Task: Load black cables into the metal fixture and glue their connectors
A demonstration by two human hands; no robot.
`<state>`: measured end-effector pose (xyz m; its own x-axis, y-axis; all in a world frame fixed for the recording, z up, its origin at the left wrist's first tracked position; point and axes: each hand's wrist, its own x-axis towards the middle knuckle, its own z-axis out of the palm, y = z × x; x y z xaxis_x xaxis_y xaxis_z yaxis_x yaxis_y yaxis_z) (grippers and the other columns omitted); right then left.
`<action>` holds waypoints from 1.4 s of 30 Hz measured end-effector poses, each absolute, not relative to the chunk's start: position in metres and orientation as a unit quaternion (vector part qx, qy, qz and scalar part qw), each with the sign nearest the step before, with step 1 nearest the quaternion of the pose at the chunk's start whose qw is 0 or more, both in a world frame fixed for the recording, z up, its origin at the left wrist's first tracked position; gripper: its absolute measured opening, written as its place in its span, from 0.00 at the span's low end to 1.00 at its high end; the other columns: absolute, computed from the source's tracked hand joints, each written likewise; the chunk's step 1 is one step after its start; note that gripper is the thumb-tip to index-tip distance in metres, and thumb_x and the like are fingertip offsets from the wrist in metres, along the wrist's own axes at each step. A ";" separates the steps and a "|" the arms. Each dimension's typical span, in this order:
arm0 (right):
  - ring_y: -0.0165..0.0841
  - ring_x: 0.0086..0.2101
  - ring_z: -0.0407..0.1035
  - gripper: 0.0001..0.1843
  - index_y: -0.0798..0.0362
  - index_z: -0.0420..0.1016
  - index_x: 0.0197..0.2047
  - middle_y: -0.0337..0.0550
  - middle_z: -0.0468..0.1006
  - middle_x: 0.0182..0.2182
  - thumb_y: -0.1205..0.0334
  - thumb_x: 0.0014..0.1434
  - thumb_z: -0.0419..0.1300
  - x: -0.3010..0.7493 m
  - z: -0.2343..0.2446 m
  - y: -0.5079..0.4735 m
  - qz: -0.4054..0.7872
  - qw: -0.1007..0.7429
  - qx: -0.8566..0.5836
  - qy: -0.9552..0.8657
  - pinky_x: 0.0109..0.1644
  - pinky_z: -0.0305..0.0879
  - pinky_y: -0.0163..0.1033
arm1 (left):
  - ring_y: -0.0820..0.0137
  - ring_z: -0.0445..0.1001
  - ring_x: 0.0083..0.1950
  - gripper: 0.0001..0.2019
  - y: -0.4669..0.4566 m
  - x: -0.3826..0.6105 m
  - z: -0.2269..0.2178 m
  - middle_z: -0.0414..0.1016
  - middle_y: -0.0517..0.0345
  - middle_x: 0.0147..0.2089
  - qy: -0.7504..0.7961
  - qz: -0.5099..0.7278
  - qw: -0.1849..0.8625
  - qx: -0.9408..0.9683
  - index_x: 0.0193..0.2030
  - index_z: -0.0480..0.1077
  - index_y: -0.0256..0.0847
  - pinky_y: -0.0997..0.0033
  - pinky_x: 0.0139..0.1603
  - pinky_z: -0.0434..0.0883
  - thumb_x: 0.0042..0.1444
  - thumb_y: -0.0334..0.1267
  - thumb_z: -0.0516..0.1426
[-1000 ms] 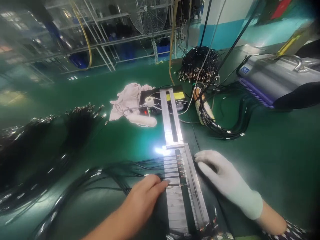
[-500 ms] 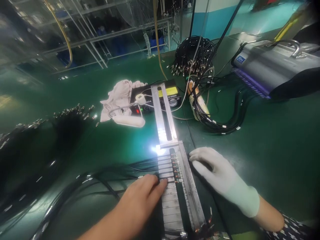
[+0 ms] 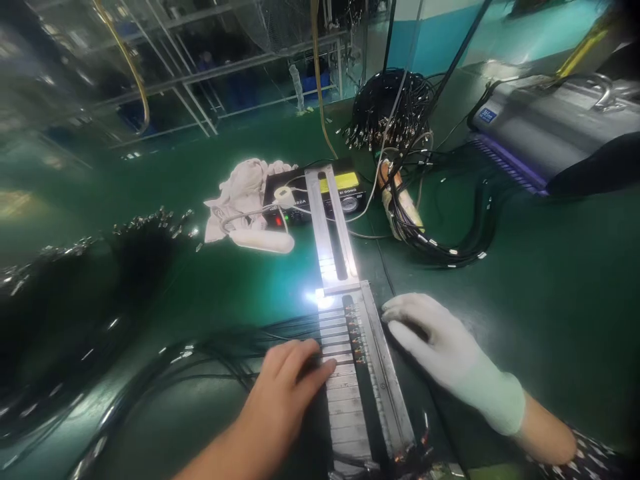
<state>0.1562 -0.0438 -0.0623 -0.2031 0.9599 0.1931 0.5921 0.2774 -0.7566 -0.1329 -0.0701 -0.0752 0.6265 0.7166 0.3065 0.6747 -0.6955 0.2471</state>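
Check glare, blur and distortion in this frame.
Head view: white glare burns out part of the metal rail; the left hand and gloved right hand are sharp; the cable bundle at the left is smeared; the frame edges bow.

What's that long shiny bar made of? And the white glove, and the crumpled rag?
The long silver slotted bar looks like bare metal, maybe aluminium: it glares brightly and has crisp edges. The white glove on the right hand seems thin matte fabric; its weave is blurred. The crumpled pale pink rag looks like soft cloth, given its folds.
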 end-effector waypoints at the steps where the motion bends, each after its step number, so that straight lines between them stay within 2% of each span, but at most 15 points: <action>1: 0.42 0.44 0.73 0.08 0.48 0.75 0.38 0.44 0.79 0.41 0.61 0.65 0.55 0.156 -0.063 -0.044 0.274 0.333 -0.536 -0.726 0.48 0.74 0.50 | 0.61 0.70 0.56 0.23 -0.075 -0.135 -0.077 0.72 0.48 0.56 0.398 0.180 0.041 0.898 0.59 0.69 0.46 0.58 0.55 0.72 0.64 0.23 0.45; 3: 0.42 0.44 0.73 0.08 0.47 0.75 0.38 0.44 0.79 0.41 0.60 0.66 0.55 0.156 -0.064 -0.044 0.268 0.330 -0.536 -0.729 0.48 0.73 0.50 | 0.57 0.64 0.65 0.30 -0.083 -0.137 -0.080 0.66 0.46 0.65 0.392 0.153 0.034 0.907 0.66 0.63 0.46 0.52 0.61 0.68 0.60 0.20 0.45; 5: 0.42 0.44 0.73 0.09 0.47 0.75 0.38 0.44 0.79 0.41 0.59 0.66 0.54 0.156 -0.067 -0.044 0.263 0.326 -0.538 -0.731 0.48 0.73 0.50 | 0.56 0.55 0.72 0.33 -0.088 -0.137 -0.081 0.58 0.44 0.71 0.365 0.138 0.044 0.919 0.70 0.55 0.41 0.51 0.64 0.67 0.58 0.20 0.44; 7: 0.43 0.44 0.73 0.10 0.47 0.75 0.37 0.44 0.79 0.41 0.58 0.66 0.54 0.156 -0.068 -0.044 0.260 0.325 -0.540 -0.732 0.48 0.72 0.51 | 0.57 0.48 0.75 0.34 -0.092 -0.135 -0.084 0.52 0.43 0.74 0.357 0.126 0.052 0.924 0.72 0.50 0.37 0.51 0.65 0.68 0.57 0.21 0.44; 10: 0.43 0.44 0.72 0.10 0.47 0.75 0.37 0.44 0.79 0.41 0.59 0.66 0.54 0.155 -0.069 -0.043 0.260 0.331 -0.533 -0.734 0.50 0.71 0.52 | 0.54 0.44 0.76 0.33 -0.095 -0.132 -0.089 0.49 0.40 0.75 0.359 0.100 0.040 0.927 0.72 0.50 0.33 0.46 0.66 0.66 0.58 0.23 0.45; 13: 0.42 0.43 0.73 0.10 0.48 0.75 0.36 0.44 0.79 0.41 0.59 0.66 0.53 0.154 -0.068 -0.043 0.253 0.337 -0.529 -0.737 0.50 0.71 0.51 | 0.52 0.47 0.75 0.32 -0.094 -0.128 -0.088 0.53 0.39 0.73 0.366 0.086 0.012 0.926 0.70 0.53 0.34 0.43 0.65 0.65 0.57 0.21 0.45; 20: 0.41 0.43 0.74 0.10 0.49 0.74 0.39 0.45 0.80 0.41 0.59 0.67 0.52 0.154 -0.067 -0.046 0.230 0.358 -0.526 -0.737 0.49 0.72 0.49 | 0.46 0.64 0.65 0.24 -0.082 -0.115 -0.054 0.62 0.43 0.69 0.334 0.000 -0.001 0.943 0.60 0.64 0.31 0.43 0.57 0.69 0.57 0.23 0.48; 24: 0.40 0.43 0.74 0.10 0.49 0.75 0.42 0.45 0.80 0.41 0.61 0.67 0.52 0.146 -0.056 -0.059 0.218 0.364 -0.482 -0.767 0.49 0.71 0.47 | 0.51 0.66 0.64 0.19 -0.077 -0.112 -0.044 0.65 0.44 0.67 0.329 0.001 0.002 0.944 0.59 0.65 0.33 0.44 0.64 0.62 0.62 0.27 0.48; 27: 0.36 0.38 0.73 0.08 0.48 0.76 0.40 0.40 0.80 0.35 0.64 0.65 0.55 0.136 -0.038 -0.083 0.224 0.319 -0.404 -0.828 0.47 0.71 0.43 | 0.55 0.64 0.66 0.20 -0.082 -0.119 -0.045 0.66 0.45 0.67 0.310 0.018 0.004 0.950 0.63 0.62 0.37 0.44 0.67 0.55 0.64 0.28 0.48; 29: 0.34 0.35 0.72 0.09 0.48 0.75 0.38 0.38 0.79 0.32 0.67 0.65 0.54 0.133 -0.027 -0.103 0.205 0.271 -0.347 -0.874 0.55 0.67 0.46 | 0.56 0.65 0.63 0.19 -0.090 -0.126 -0.046 0.69 0.45 0.63 0.303 0.033 0.008 0.952 0.62 0.62 0.38 0.46 0.65 0.57 0.65 0.29 0.49; 32: 0.36 0.38 0.73 0.06 0.48 0.74 0.44 0.40 0.81 0.38 0.65 0.65 0.57 0.134 -0.027 -0.135 0.142 0.234 -0.325 -0.905 0.63 0.60 0.49 | 0.61 0.70 0.48 0.10 -0.105 -0.137 -0.044 0.74 0.49 0.48 0.339 0.042 0.082 0.936 0.52 0.67 0.39 0.58 0.52 0.66 0.67 0.32 0.50; 34: 0.37 0.37 0.74 0.07 0.48 0.73 0.45 0.39 0.81 0.36 0.65 0.65 0.56 0.136 -0.036 -0.151 0.103 0.225 -0.325 -0.913 0.59 0.63 0.45 | 0.65 0.68 0.42 0.05 -0.110 -0.144 -0.041 0.73 0.54 0.41 0.361 0.031 0.150 0.920 0.44 0.68 0.41 0.65 0.44 0.65 0.67 0.34 0.51; 35: 0.35 0.33 0.73 0.09 0.47 0.73 0.42 0.37 0.80 0.30 0.67 0.67 0.53 0.136 -0.041 -0.156 0.088 0.228 -0.320 -0.915 0.56 0.65 0.43 | 0.66 0.68 0.41 0.05 -0.112 -0.147 -0.039 0.72 0.56 0.39 0.361 0.027 0.175 0.916 0.40 0.67 0.41 0.67 0.41 0.64 0.67 0.34 0.51; 38: 0.32 0.25 0.69 0.17 0.46 0.71 0.35 0.31 0.74 0.20 0.69 0.70 0.47 0.140 -0.052 -0.160 0.092 0.246 -0.293 -0.919 0.49 0.68 0.39 | 0.67 0.65 0.38 0.09 -0.109 -0.152 -0.038 0.69 0.58 0.36 0.356 0.044 0.182 0.915 0.35 0.65 0.41 0.69 0.39 0.62 0.68 0.34 0.50; 42: 0.34 0.32 0.72 0.10 0.47 0.72 0.39 0.37 0.78 0.30 0.62 0.70 0.50 0.151 -0.043 -0.140 0.169 0.269 -0.358 -0.878 0.46 0.70 0.39 | 0.64 0.64 0.40 0.08 -0.103 -0.143 -0.042 0.69 0.54 0.39 0.399 0.100 0.135 0.901 0.39 0.66 0.40 0.65 0.41 0.62 0.67 0.30 0.47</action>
